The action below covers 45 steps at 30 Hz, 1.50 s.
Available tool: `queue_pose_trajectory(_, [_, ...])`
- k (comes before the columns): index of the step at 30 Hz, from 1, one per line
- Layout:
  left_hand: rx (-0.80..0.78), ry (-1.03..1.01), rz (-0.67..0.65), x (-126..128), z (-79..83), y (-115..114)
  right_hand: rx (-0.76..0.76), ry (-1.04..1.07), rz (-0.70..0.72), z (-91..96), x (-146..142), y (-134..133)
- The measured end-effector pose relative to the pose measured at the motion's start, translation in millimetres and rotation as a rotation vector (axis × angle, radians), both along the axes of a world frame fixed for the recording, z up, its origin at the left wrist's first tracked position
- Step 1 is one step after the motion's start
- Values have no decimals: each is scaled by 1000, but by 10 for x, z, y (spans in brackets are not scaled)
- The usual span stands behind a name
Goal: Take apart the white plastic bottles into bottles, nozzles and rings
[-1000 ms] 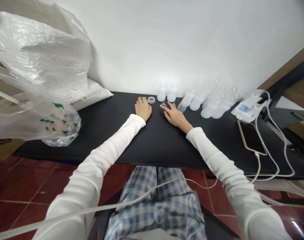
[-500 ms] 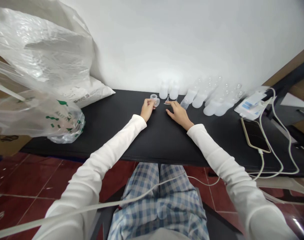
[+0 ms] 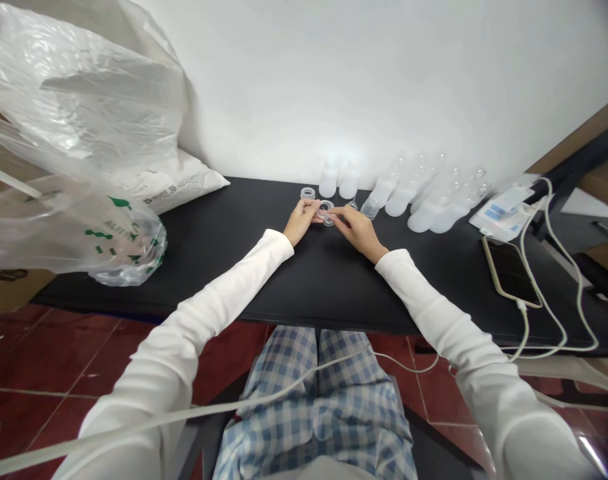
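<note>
Between finger and thumb, my left hand (image 3: 302, 221) grips a clear plastic screw ring (image 3: 325, 206). My right hand (image 3: 358, 231) pinches a small clear teat (image 3: 329, 221), its round base just under the ring; whether the two touch is hard to tell. Behind my left hand lie more clear rings (image 3: 307, 193), seemingly stacked. Another clear teat (image 3: 353, 203) rests on the table behind my right hand. Two frosted bottles (image 3: 328, 180) without teats stand by the wall. A clear cap-like piece (image 3: 369, 207) sits to the right of my right hand.
Several frosted baby bottles with clear teats (image 3: 423, 200) stand to the right on the black table (image 3: 304, 280). Further right are a white-and-blue packet (image 3: 501, 212), a phone (image 3: 511, 270) and white cables. A large white sack (image 3: 99, 93) and a clear bag (image 3: 124, 240) occupy the left.
My right hand has picked up a teat from the table and brought it left to the ring. My left hand has moved slightly right with the ring, turning it.
</note>
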<state>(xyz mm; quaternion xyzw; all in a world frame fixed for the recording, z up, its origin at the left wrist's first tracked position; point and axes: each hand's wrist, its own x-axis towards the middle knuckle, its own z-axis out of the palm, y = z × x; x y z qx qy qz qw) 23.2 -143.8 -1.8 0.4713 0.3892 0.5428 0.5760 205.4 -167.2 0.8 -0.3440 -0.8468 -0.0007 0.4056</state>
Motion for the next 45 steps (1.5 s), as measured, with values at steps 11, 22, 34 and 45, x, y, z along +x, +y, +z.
queue_pose_trajectory(11, [141,82,-225,-25,7,-54,-172,195,-261,-78,37,77])
queue_pose_trajectory(22, [152,71,-258,-28,-96,6,-353,143,-168,-81,21,87])
queue_pose_trajectory(34, [118,152,-180,0,-112,-2,-415,180,84,-95,5,95])
queue_pose_trajectory(45, [209,359,-119,41,-35,-129,-466,253,93,-88,-59,56])
